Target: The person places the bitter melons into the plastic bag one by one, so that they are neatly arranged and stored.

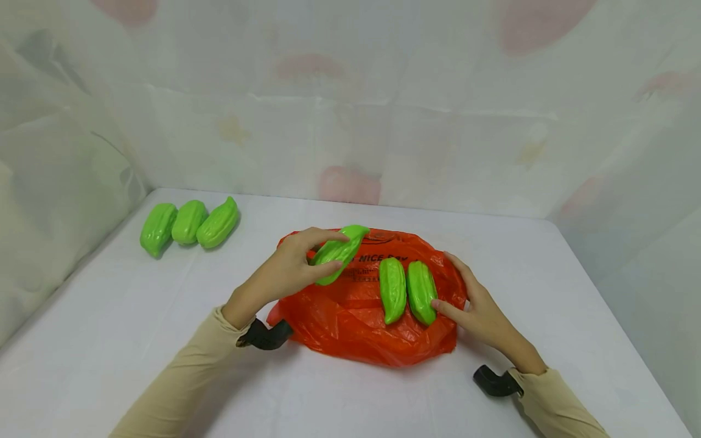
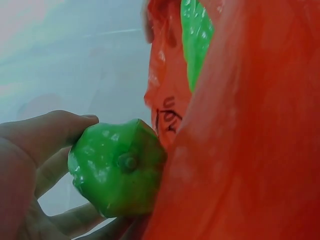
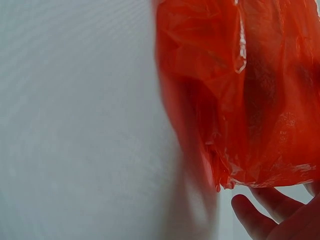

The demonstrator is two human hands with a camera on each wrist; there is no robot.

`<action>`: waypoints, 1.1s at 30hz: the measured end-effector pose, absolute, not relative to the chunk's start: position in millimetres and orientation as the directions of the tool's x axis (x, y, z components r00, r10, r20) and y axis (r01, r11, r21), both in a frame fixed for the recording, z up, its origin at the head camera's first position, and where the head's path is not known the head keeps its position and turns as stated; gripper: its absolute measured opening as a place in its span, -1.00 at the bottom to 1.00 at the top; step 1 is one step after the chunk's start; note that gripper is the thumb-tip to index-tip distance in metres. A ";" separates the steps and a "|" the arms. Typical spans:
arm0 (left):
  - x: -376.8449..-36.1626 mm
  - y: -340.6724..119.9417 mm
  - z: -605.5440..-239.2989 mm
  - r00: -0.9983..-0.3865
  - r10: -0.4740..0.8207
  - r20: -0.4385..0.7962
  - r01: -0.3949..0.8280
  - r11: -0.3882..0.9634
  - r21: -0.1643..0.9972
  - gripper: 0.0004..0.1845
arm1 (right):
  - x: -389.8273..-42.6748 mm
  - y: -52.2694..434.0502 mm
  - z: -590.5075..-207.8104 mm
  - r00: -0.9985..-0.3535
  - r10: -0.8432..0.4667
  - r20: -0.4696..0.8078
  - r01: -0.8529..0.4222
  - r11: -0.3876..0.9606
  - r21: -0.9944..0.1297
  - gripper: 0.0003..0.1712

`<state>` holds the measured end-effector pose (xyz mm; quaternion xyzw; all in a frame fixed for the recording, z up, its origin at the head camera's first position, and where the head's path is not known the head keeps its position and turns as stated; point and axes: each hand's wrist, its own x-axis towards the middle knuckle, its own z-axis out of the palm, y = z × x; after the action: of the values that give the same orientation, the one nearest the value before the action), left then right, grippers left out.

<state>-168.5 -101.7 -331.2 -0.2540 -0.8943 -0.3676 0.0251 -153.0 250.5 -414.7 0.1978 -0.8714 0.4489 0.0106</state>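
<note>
My left hand (image 1: 290,267) grips a green ridged vegetable (image 1: 341,252), glossy and pointed like a bitter melon, between thumb and fingers over the left part of a red plastic bag (image 1: 339,322). The left wrist view shows the blunt end of this vegetable (image 2: 120,167) close beside the bag. Two more vegetables of the same kind, one (image 1: 392,289) left of the other (image 1: 421,292), lie within the bag's spread mouth. My right hand (image 1: 482,313) holds the bag's right side, thumb inside by the nearer vegetable and fingers behind the red plastic (image 3: 280,125).
Three more green vegetables (image 1: 190,222) lie side by side at the back left of the white table (image 1: 98,304). A patterned cloth (image 1: 416,146) hangs behind the table and along its sides. Each wrist carries a black curved mount (image 1: 495,381).
</note>
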 end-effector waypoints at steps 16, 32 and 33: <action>-162.0 -79.9 -343.2 -0.864 0.469 0.186 0.473 0.624 0.622 -0.54 | -152.8 250.3 -414.4 -0.921 -0.337 0.195 -0.354 0.519 -0.778 -0.05; -162.4 -62.3 -355.1 -0.911 0.409 0.063 0.354 0.694 0.627 -0.55 | -152.1 249.5 -413.4 -0.925 -0.333 0.185 -0.344 0.527 -0.777 -0.04; -162.6 -61.4 -355.7 -0.914 0.403 0.046 0.339 0.698 0.630 -0.55 | -151.9 249.4 -413.2 -0.925 -0.333 0.185 -0.345 0.526 -0.777 -0.04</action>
<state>-162.6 -61.4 -355.7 -0.2017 -0.9203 -0.3319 -0.0479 -151.9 249.4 -413.2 0.1939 -0.8735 0.4465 0.0066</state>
